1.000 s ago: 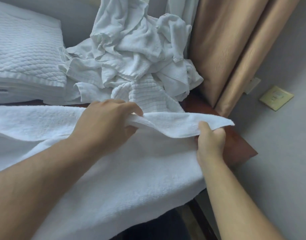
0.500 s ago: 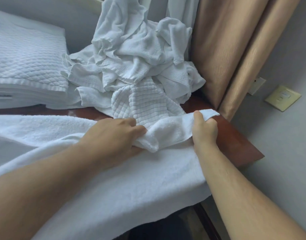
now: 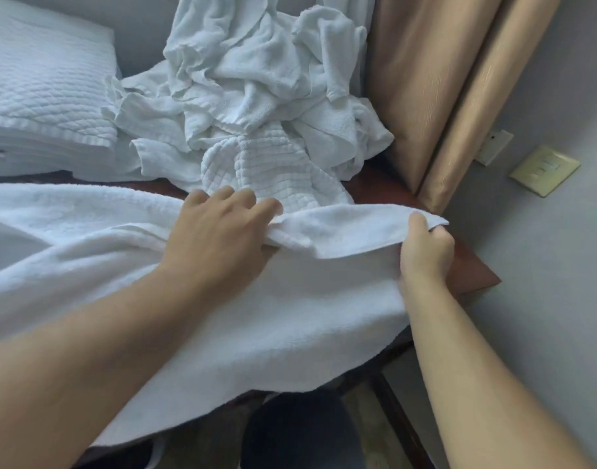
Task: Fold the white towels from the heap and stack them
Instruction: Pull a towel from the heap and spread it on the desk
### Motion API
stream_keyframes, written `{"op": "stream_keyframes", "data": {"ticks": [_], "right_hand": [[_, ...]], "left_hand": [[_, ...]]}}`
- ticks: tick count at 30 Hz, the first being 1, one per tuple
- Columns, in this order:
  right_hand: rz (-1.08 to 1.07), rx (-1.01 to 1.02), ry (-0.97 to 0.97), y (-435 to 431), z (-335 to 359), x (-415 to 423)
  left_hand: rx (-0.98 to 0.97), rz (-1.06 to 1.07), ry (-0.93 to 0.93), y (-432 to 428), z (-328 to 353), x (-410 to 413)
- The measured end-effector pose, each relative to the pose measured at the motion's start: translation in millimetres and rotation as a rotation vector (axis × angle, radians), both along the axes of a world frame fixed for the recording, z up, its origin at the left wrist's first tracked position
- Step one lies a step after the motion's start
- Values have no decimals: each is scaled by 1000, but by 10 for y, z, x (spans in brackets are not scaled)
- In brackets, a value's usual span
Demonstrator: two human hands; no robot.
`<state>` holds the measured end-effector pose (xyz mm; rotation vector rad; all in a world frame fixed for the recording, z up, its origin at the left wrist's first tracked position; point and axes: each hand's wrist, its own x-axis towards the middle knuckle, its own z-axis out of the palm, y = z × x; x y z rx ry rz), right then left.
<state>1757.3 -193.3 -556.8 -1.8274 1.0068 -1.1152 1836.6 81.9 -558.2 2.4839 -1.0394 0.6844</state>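
A large white towel (image 3: 256, 316) lies spread over the near part of the brown table (image 3: 469, 269) and hangs off its front edge. My left hand (image 3: 219, 231) lies on the towel's far edge with its fingers stretched forward and its thumb hidden underneath, holding the fold. My right hand (image 3: 425, 248) pinches the towel's far right corner, and the strip of cloth between both hands is raised and taut. Behind them sits the crumpled heap of white towels (image 3: 256, 96). A stack of folded white towels (image 3: 43, 79) stands at the far left.
Tan curtains (image 3: 425, 79) hang right of the heap, touching the table's far right side. A grey wall with a brass switch plate (image 3: 544, 170) is on the right. A dark rounded shape (image 3: 300, 431) shows below the table's front edge.
Both hands have pulled the towel's far edge out sideways, so the bunched cloth between them is now a taut strip. My right hand has moved right toward the table corner.
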Motion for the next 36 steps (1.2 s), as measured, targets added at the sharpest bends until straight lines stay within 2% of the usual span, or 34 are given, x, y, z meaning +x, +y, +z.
{"op": "stream_keyframes", "data": {"ticks": [2,4,6,8,10,12,16,19,24,27,32,36], "right_hand": [[-5,87,-96,19,56,7],[-11,83,-113,38,103,28],[-74,-54,-45,50,106,10],[-104,-211,59,32,121,-62],[-34,-142,158,-20,146,-116],[69,-4,216,-13,82,-185],[44,-103,-19,101,-113,-348],[5,-54,-125,106,-100,-376],[130,-61,111,-6,-37,-204],[163,-67,161,-98,10,-1],[156,-106,165,-220,112,315],[129,-120,284,-295,226,364]], "left_hand": [[-119,-71,-71,36,30,-2],[-146,-155,-99,60,61,-10],[-94,-256,-74,64,75,-25],[-22,-311,40,64,84,-27],[9,-321,111,57,52,-10],[22,-330,87,42,-10,-5],[54,-276,78,13,-21,-42],[89,-179,79,-4,8,-100],[214,-43,-15,-34,15,-181],[237,-30,-2,-70,16,-121],[161,-58,90,-176,10,51],[76,-72,105,-180,-70,68]]}}
